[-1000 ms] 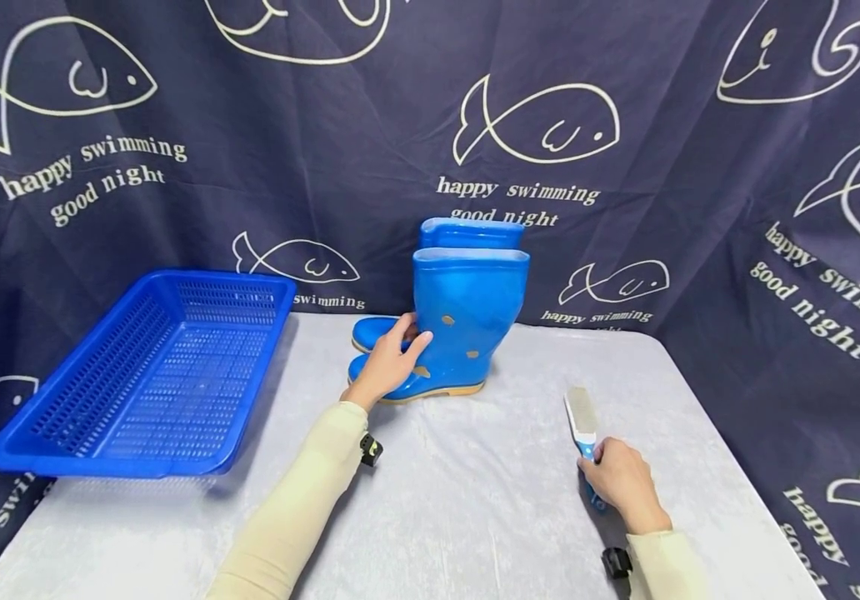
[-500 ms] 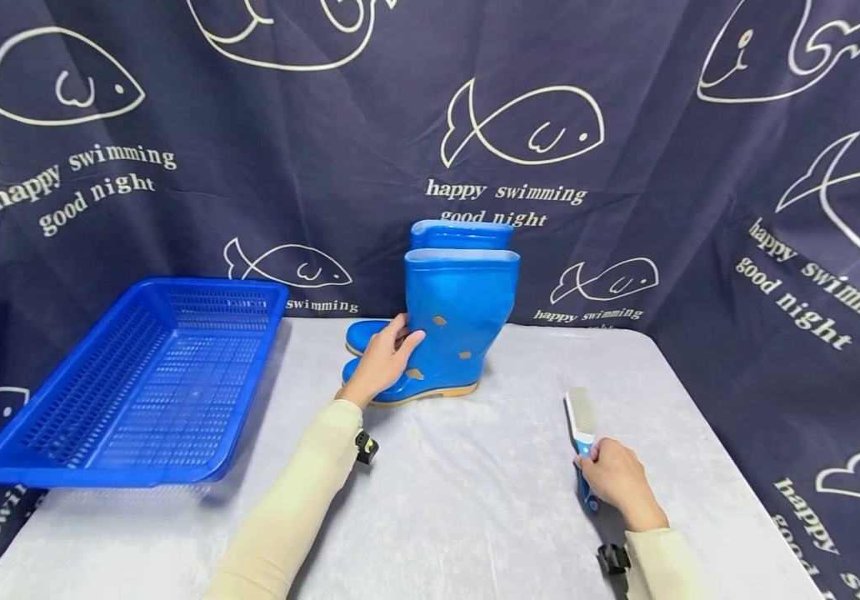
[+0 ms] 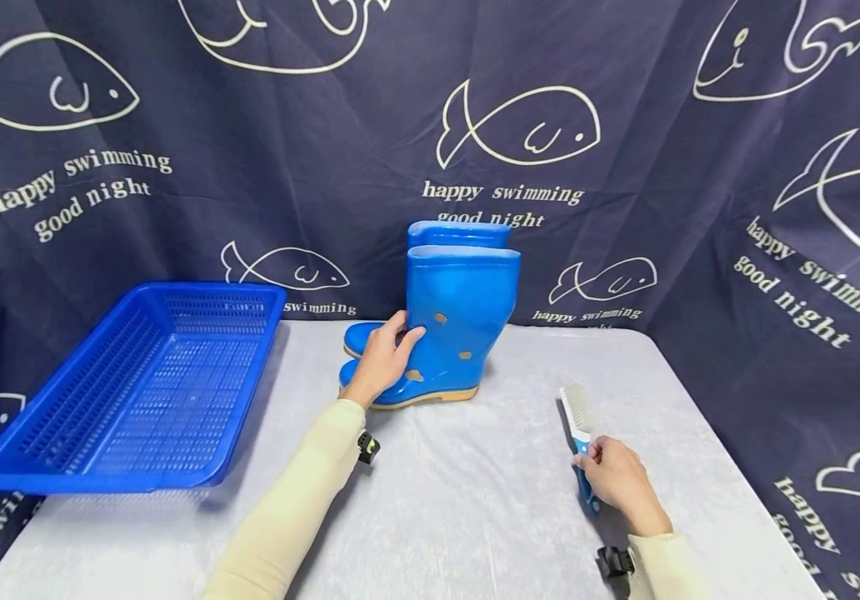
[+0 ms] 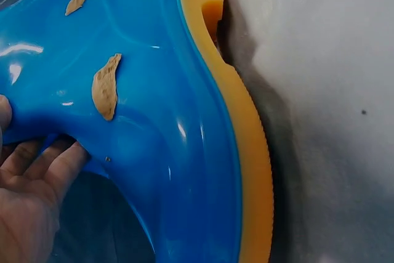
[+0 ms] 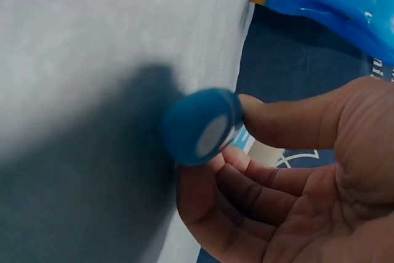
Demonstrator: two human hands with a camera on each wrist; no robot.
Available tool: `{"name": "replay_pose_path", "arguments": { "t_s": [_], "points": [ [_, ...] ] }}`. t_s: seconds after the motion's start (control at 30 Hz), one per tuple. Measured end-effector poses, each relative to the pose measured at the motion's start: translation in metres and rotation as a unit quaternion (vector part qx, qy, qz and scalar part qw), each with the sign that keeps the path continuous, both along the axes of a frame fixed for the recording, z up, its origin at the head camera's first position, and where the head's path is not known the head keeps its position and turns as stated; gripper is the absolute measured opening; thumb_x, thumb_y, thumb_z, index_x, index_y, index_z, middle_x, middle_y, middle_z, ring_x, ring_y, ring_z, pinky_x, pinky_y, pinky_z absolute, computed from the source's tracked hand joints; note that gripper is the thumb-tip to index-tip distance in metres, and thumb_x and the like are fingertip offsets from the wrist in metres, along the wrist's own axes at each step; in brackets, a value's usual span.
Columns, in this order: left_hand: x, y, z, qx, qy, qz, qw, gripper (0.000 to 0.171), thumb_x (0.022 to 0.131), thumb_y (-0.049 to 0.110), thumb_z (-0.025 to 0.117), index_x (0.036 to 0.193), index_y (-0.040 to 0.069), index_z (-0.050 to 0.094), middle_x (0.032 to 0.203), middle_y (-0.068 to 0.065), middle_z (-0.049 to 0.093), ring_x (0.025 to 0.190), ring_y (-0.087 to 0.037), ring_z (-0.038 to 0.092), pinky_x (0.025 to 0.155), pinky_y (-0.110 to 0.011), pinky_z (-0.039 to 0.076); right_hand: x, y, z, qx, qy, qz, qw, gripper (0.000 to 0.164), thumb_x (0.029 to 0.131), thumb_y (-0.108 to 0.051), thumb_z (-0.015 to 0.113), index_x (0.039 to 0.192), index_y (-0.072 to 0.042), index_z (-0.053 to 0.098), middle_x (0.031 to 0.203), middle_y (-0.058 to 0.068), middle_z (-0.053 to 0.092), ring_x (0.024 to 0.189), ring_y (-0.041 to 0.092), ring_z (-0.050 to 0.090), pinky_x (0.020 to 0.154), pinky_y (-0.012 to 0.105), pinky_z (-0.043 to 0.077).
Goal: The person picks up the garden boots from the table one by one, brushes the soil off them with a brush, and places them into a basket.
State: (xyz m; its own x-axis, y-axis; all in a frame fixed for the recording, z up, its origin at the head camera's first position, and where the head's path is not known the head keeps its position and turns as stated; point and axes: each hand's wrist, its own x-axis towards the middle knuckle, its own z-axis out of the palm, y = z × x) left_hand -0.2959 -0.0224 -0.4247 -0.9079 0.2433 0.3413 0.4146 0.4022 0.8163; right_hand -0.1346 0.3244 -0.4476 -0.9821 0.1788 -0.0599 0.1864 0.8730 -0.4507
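Note:
Two blue rain boots with yellow soles stand upright one behind the other. My left hand [image 3: 383, 358] grips the front boot [image 3: 467, 304] at the ankle, thumb on the near side; brown patches [image 4: 105, 87] of what looks like dried mud stick to this boot. Mostly hidden behind it is the rear boot [image 3: 460, 235], its rim and toe showing. On the right, my right hand [image 3: 621, 479] pinches the blue handle of a brush [image 3: 577, 412] with a white head and pale bristles. The handle's rounded end [image 5: 197, 127] faces the right wrist camera.
A blue perforated plastic basket [image 3: 118, 479] stands at the table's left, apart from the boots. Dark fish-printed cloth [image 3: 325, 167] hangs behind and beside the pale table [image 3: 467, 500]. The table's rounded far right corner lies beyond the brush.
The brush has turned slightly in my right hand, so its bristles show more and a shadow lies along its left side. My left hand keeps its grip on the boot.

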Motion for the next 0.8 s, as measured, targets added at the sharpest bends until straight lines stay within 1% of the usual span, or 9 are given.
{"name": "replay_pose_path", "arguments": {
  "t_s": [0.13,0.2,0.3,0.37,0.47,0.63,0.7,0.8],
  "points": [
    [0.003,0.000,0.009,-0.002,0.007,0.016,0.9998,0.030,0.107,0.039,0.048,0.121,0.014,0.056,0.122,-0.011,0.070,0.107,-0.026,0.068,0.094,-0.046,0.056,-0.002,0.000,0.003,0.000,0.009,0.002,1.000,0.022,0.091,-0.019,0.067,0.081,-0.008,0.051,0.068,0.003,0.050,0.065,0.019,0.049,0.058,0.029,0.034],
    [0.005,-0.001,0.014,-0.005,0.015,0.023,0.9996,0.028,0.107,0.040,0.048,0.115,0.014,0.055,0.113,-0.011,0.070,0.098,-0.026,0.067,0.087,-0.044,0.055,-0.002,-0.002,0.003,-0.004,0.008,0.002,1.000,0.021,0.091,-0.020,0.066,0.082,-0.008,0.051,0.069,0.003,0.050,0.065,0.019,0.049,0.058,0.030,0.034],
    [0.009,-0.001,0.020,-0.006,0.027,0.029,0.9992,0.027,0.106,0.039,0.049,0.112,0.014,0.055,0.106,-0.010,0.070,0.092,-0.025,0.065,0.081,-0.041,0.053,-0.002,-0.005,0.004,-0.006,0.009,0.004,1.000,0.021,0.092,-0.020,0.066,0.082,-0.008,0.052,0.069,0.003,0.051,0.066,0.019,0.050,0.058,0.030,0.035],
    [0.012,-0.001,0.025,-0.003,0.033,0.030,0.9990,0.027,0.106,0.039,0.049,0.111,0.013,0.056,0.106,-0.010,0.070,0.092,-0.026,0.066,0.081,-0.042,0.053,-0.002,-0.007,0.004,-0.007,0.009,0.005,1.000,0.021,0.092,-0.019,0.065,0.082,-0.007,0.051,0.069,0.004,0.052,0.066,0.020,0.050,0.058,0.030,0.035],
    [0.017,-0.001,0.031,-0.002,0.038,0.030,0.9988,0.028,0.106,0.039,0.049,0.113,0.013,0.057,0.111,-0.010,0.071,0.098,-0.026,0.069,0.086,-0.044,0.056,-0.002,-0.010,0.006,-0.006,0.017,0.008,1.000,0.020,0.092,-0.019,0.065,0.083,-0.007,0.051,0.069,0.005,0.052,0.065,0.021,0.051,0.058,0.030,0.036],
    [0.027,0.000,0.036,-0.011,0.037,0.036,0.9986,0.029,0.106,0.038,0.050,0.116,0.013,0.058,0.118,-0.011,0.072,0.106,-0.027,0.070,0.092,-0.046,0.057,-0.002,-0.014,0.011,-0.006,0.024,0.016,1.000,0.021,0.093,-0.020,0.065,0.084,-0.006,0.052,0.070,0.004,0.053,0.065,0.020,0.051,0.058,0.030,0.037],
    [0.031,-0.001,0.038,-0.013,0.034,0.042,0.9985,0.028,0.106,0.038,0.051,0.117,0.013,0.058,0.118,-0.011,0.073,0.107,-0.027,0.071,0.092,-0.046,0.057,-0.002,-0.015,0.013,-0.009,0.021,0.017,1.000,0.021,0.093,-0.020,0.066,0.085,-0.006,0.052,0.070,0.003,0.053,0.066,0.019,0.050,0.059,0.030,0.037],
    [0.036,-0.002,0.041,-0.013,0.029,0.051,0.9982,0.028,0.106,0.038,0.051,0.114,0.012,0.057,0.113,-0.011,0.073,0.103,-0.027,0.072,0.088,-0.046,0.058,-0.002,-0.016,0.016,-0.020,0.019,0.016,0.999,0.021,0.093,-0.021,0.067,0.088,-0.005,0.054,0.072,0.003,0.055,0.066,0.018,0.050,0.060,0.030,0.037]
  ]
}}
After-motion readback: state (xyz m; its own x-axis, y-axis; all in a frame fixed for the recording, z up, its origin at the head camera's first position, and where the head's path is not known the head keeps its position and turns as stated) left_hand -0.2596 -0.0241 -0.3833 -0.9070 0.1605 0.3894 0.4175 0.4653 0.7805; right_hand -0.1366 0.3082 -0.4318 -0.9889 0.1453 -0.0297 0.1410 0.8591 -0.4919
